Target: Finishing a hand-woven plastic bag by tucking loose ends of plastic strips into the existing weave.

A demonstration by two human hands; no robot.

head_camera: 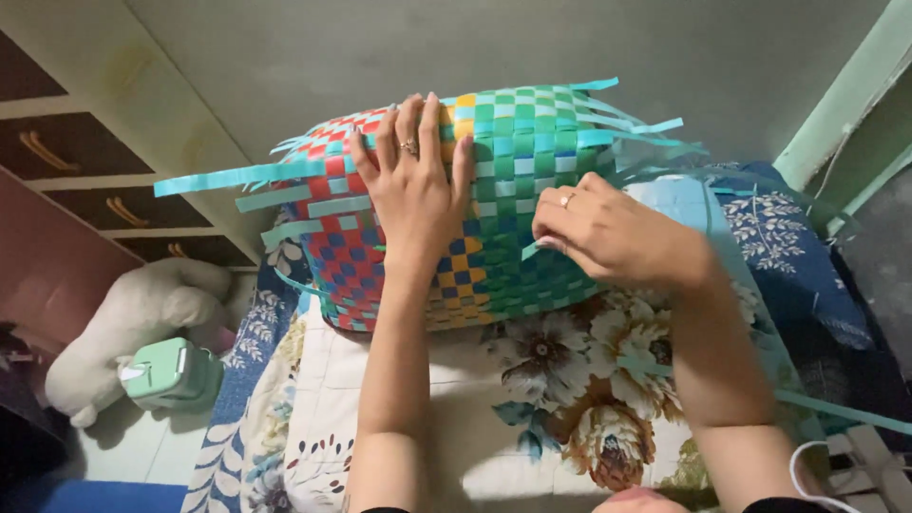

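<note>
A woven basket (513,161) of red, blue, yellow and green strips lies on its side on a floral cloth (551,380). Loose pale teal strip ends stick out from both its sides. My left hand (415,190) lies flat on the weave near the middle, fingers spread, a ring on one finger. My right hand (608,233) pinches a teal strip end (529,250) against the green part of the basket. A long teal strip (836,408) trails past my right forearm.
A white stuffed toy (133,323) and a mint green box-shaped object (171,372) lie on the floor at left. Brown drawers (85,152) stand at upper left. A blue patterned cloth (788,247) lies at right, beside a green door frame (845,95).
</note>
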